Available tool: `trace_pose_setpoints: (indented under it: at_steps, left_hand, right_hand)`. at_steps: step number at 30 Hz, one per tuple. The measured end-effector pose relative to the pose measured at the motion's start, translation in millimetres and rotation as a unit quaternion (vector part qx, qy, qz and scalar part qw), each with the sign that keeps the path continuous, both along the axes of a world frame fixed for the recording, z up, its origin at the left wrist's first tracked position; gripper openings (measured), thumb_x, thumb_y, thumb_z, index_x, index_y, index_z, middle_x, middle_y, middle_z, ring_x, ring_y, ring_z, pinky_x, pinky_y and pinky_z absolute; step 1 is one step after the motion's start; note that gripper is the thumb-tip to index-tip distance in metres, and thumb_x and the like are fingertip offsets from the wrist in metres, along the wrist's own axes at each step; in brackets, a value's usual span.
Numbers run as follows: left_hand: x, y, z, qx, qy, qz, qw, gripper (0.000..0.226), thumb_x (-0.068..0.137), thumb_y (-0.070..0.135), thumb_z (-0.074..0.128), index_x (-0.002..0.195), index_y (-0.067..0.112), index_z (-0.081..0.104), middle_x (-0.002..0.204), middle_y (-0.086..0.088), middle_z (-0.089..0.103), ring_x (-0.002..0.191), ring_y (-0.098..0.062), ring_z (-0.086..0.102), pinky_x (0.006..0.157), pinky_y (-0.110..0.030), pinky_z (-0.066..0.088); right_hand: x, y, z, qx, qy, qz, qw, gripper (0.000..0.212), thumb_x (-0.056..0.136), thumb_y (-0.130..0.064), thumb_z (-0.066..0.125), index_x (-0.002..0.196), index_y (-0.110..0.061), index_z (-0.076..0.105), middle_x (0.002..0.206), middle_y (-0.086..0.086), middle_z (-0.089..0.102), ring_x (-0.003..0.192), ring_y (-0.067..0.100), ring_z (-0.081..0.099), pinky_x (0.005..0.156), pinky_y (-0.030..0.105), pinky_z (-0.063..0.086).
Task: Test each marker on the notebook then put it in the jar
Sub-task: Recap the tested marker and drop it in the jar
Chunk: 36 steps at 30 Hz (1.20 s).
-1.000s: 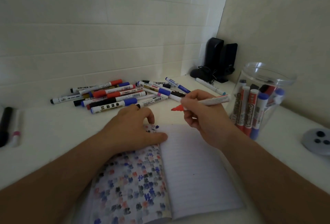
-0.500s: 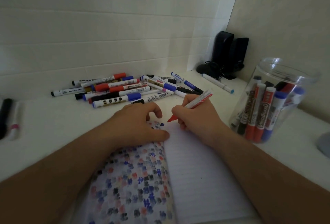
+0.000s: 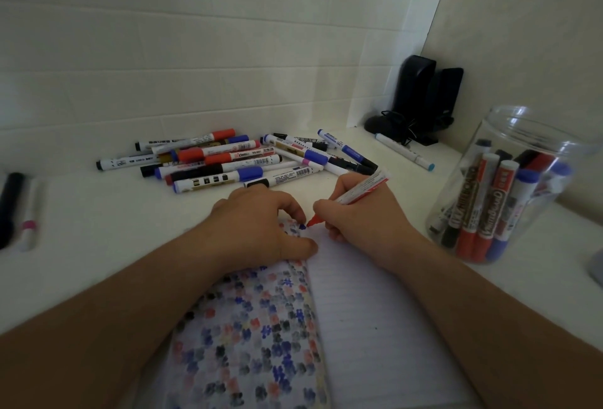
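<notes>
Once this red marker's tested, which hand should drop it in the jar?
Right. The right hand already grips the red marker, and the jar stands on its side; the left hand presses on the notebook.

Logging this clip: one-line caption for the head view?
Right hand puts red marker tip to notebook held by left hand; jar beside.

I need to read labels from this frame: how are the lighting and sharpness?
Head view: dim, flat light; clear plastic jar shows small glare spots on its rim; black and pink markers at the left edge are blurred; wide-angle bending at the borders; the red-tipped marker stays fairly sharp.
</notes>
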State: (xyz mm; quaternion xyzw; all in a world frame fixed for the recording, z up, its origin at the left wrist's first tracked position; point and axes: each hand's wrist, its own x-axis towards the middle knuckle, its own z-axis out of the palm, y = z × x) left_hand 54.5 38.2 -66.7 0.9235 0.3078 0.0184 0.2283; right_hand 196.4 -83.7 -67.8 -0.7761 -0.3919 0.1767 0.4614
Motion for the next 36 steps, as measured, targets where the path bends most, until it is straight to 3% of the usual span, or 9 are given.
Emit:
trace_pose_setpoints:
  at_steps: [4,12,20,27,32,36]
  left_hand:
    - [0.2,-0.2,-0.1,-0.004,0.003,0.001,1.0,0.045,0.064,0.077,0.075,0.101,0.055,0.061,0.112,0.013,0.051,0.113,-0.016,0.052,0.101,-0.046,0.05]
    - [0.2,-1.7,1.6,0.0,0.003,0.003,1.0,0.049,0.066,0.075,0.076,0.108,0.053,0.063,0.108,0.015,0.049,0.111,-0.015,0.051,0.1,-0.044,0.05]
    - [0.4,-0.7,0.3,0.002,0.003,0.0,1.0,0.046,0.065,0.077,0.074,0.103,0.054,0.061,0.105,0.017,0.049,0.108,-0.015,0.052,0.099,-0.045,0.051]
    - [0.4,0.1,-0.5,0.003,0.004,-0.001,1.0,0.048,0.065,0.077,0.074,0.105,0.053,0.062,0.105,0.017,0.049,0.108,-0.015,0.051,0.099,-0.045,0.051]
    - [1.3,0.6,-1.1,0.007,0.003,-0.003,1.0,0.047,0.065,0.077,0.073,0.105,0.054,0.061,0.108,0.015,0.051,0.11,-0.015,0.051,0.1,-0.046,0.05]
    - [1.1,1.1,-2.0,0.005,-0.001,-0.003,1.0,0.047,0.065,0.078,0.073,0.103,0.054,0.061,0.106,0.017,0.05,0.108,-0.014,0.051,0.099,-0.045,0.051]
  right_hand:
    - [-1.2,0.6,0.1,-0.011,-0.033,-0.004,0.999,0.019,0.08,-0.013,0.075,0.07,-0.013,0.059,0.067,0.013,0.07,0.049,0.009,0.063,0.05,0.02,0.05]
    - [2.4,-0.2,0.0,0.021,0.033,-0.005,0.999,0.02,0.082,-0.008,0.074,0.071,-0.009,0.058,0.064,0.012,0.07,0.051,0.016,0.064,0.054,0.027,0.052]
    - [-1.4,1.3,-2.0,-0.003,-0.04,0.003,0.999,0.022,0.077,-0.014,0.075,0.067,-0.014,0.056,0.063,0.011,0.065,0.05,0.012,0.064,0.053,0.029,0.052]
    - [1.8,0.7,-2.6,0.02,0.003,-0.002,1.0,0.02,0.08,-0.011,0.075,0.071,-0.011,0.058,0.067,0.012,0.07,0.052,0.015,0.065,0.055,0.027,0.053]
    - [0.4,1.7,-4.4,0.008,-0.029,0.002,1.0,0.021,0.081,-0.014,0.075,0.069,-0.014,0.058,0.066,0.012,0.07,0.051,0.012,0.065,0.052,0.024,0.049]
    - [1.6,2.0,-3.3,-0.003,-0.031,0.009,0.999,0.021,0.079,-0.013,0.074,0.067,-0.013,0.057,0.07,0.017,0.069,0.051,0.013,0.063,0.055,0.03,0.052]
